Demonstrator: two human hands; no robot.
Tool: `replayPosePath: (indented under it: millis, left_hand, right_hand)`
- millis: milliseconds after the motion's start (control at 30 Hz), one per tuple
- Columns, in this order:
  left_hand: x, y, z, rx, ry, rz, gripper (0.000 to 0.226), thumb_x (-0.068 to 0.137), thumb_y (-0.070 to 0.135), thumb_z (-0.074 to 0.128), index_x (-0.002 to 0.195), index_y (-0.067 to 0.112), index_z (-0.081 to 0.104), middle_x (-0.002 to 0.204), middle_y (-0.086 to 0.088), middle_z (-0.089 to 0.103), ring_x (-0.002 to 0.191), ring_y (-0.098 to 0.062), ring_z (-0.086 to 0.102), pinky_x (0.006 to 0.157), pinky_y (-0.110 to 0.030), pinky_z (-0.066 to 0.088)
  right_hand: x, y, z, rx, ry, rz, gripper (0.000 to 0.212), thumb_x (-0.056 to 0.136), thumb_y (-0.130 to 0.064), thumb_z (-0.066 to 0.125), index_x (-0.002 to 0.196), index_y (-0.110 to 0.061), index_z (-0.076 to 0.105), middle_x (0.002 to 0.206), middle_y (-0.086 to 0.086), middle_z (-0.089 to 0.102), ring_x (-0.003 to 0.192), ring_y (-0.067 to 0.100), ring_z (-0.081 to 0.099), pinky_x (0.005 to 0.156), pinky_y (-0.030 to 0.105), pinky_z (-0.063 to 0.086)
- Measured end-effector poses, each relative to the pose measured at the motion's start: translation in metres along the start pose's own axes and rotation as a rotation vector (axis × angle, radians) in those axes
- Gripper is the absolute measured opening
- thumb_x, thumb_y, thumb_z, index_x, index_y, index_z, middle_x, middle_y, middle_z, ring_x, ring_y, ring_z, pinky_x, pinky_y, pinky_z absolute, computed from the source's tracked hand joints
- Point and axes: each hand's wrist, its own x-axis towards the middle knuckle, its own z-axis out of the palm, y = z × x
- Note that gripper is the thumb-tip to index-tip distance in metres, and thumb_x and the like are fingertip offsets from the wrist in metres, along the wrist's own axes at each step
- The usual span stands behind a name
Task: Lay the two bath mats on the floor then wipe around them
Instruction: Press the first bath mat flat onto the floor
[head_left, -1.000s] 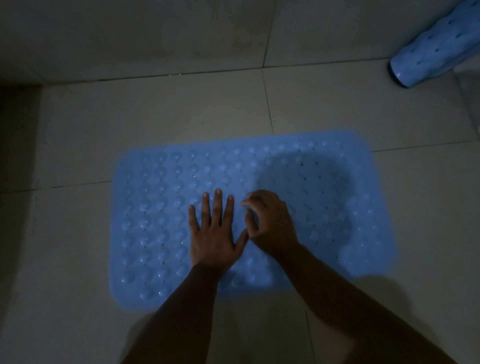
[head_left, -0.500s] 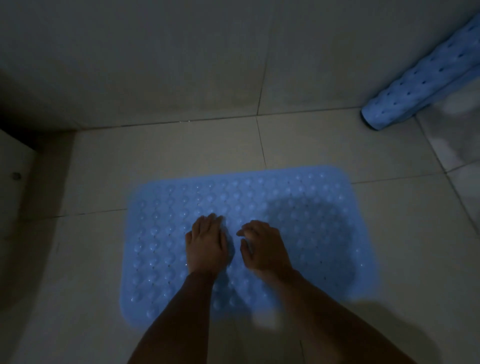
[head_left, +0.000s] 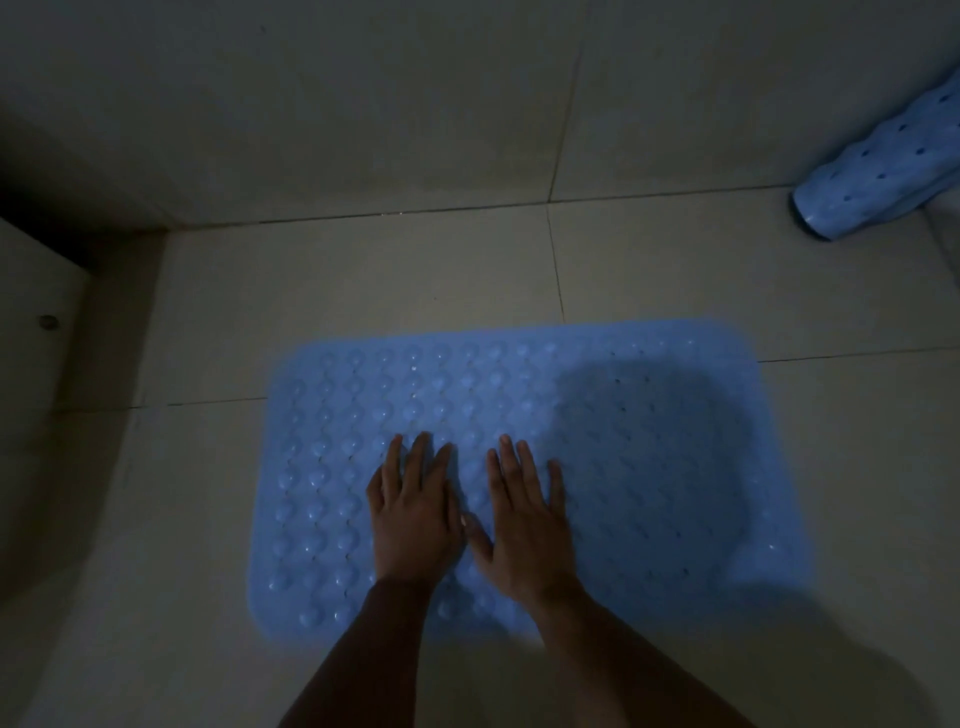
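A light blue bath mat (head_left: 649, 457) with rows of raised bumps lies flat on the tiled floor in dim light. My left hand (head_left: 413, 512) rests palm down on its middle, fingers spread. Beside it, thumbs almost touching, my right hand (head_left: 524, 519) also lies flat on the mat with fingers apart. Neither hand holds anything. A second blue bath mat (head_left: 878, 179), rolled into a tube with small holes, lies at the far right where floor meets wall.
Pale floor tiles (head_left: 363, 280) surround the mat on all sides. A tiled wall (head_left: 311, 104) rises behind. At the left edge stands a pale cabinet or door panel (head_left: 36, 338) with a small round knob.
Both hands have gone from curled fingers to flat, spread palms on the mat. The camera view has shifted slightly, and the rolled mat sits nearer the right edge.
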Motion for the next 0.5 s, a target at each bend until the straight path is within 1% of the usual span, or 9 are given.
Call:
replayPosePath:
  millis: [233, 333, 400, 433, 467, 500]
  left_hand:
    - [-0.007, 0.006, 0.007, -0.002, 0.001, -0.026, 0.051, 0.101, 0.036, 0.037, 0.145, 0.021, 0.056, 0.158, -0.01, 0.046, 0.154, -0.036, 0.029, 0.115, -0.056, 0.034]
    - [-0.013, 0.005, 0.007, -0.011, 0.016, -0.076, 0.052, 0.099, 0.036, 0.037, 0.145, 0.021, 0.056, 0.158, -0.009, 0.046, 0.153, -0.036, 0.03, 0.116, -0.058, 0.032]
    - [-0.018, 0.004, 0.003, -0.02, 0.036, -0.109, 0.052, 0.098, 0.036, 0.038, 0.144, 0.021, 0.056, 0.157, -0.009, 0.047, 0.153, -0.036, 0.03, 0.116, -0.059, 0.031]
    - [-0.019, 0.004, 0.0, -0.02, 0.04, -0.123, 0.052, 0.098, 0.036, 0.038, 0.144, 0.021, 0.056, 0.157, -0.008, 0.047, 0.153, -0.036, 0.029, 0.117, -0.06, 0.03]
    - [-0.021, 0.003, -0.002, -0.016, 0.04, -0.139, 0.051, 0.099, 0.037, 0.037, 0.144, 0.021, 0.056, 0.157, -0.008, 0.046, 0.153, -0.035, 0.029, 0.117, -0.061, 0.029]
    - [-0.022, 0.002, -0.002, -0.01, 0.04, -0.149, 0.052, 0.1, 0.037, 0.035, 0.145, 0.021, 0.056, 0.158, -0.009, 0.046, 0.153, -0.035, 0.028, 0.118, -0.061, 0.028]
  right_hand:
    - [0.0, 0.002, 0.007, -0.003, -0.016, -0.032, 0.078, 0.1, -0.058, 0.028, 0.16, -0.01, 0.019, 0.17, 0.01, -0.004, 0.157, 0.026, -0.007, 0.122, 0.062, 0.009]
    - [0.002, 0.0, 0.004, 0.013, -0.05, -0.035, 0.084, 0.099, -0.065, 0.023, 0.161, -0.01, 0.011, 0.17, 0.011, -0.007, 0.157, 0.025, -0.011, 0.122, 0.062, 0.006]
    - [0.002, 0.0, 0.001, 0.067, -0.056, -0.034, 0.083, 0.099, -0.066, 0.019, 0.161, -0.012, 0.007, 0.17, 0.009, -0.009, 0.156, 0.024, -0.014, 0.123, 0.06, 0.002]
    - [0.001, 0.001, -0.002, 0.094, -0.05, -0.041, 0.081, 0.099, -0.064, 0.02, 0.161, -0.013, 0.01, 0.17, 0.008, -0.006, 0.157, 0.023, -0.011, 0.124, 0.059, 0.002]
    - [0.003, 0.002, -0.008, 0.131, -0.026, -0.051, 0.078, 0.098, -0.061, 0.026, 0.16, -0.014, 0.02, 0.17, 0.009, 0.004, 0.157, 0.023, -0.002, 0.124, 0.057, 0.007]
    - [0.007, 0.006, -0.015, 0.184, 0.02, -0.072, 0.071, 0.096, -0.057, 0.034, 0.153, -0.015, 0.038, 0.167, 0.01, 0.021, 0.156, 0.024, 0.016, 0.122, 0.055, 0.019]
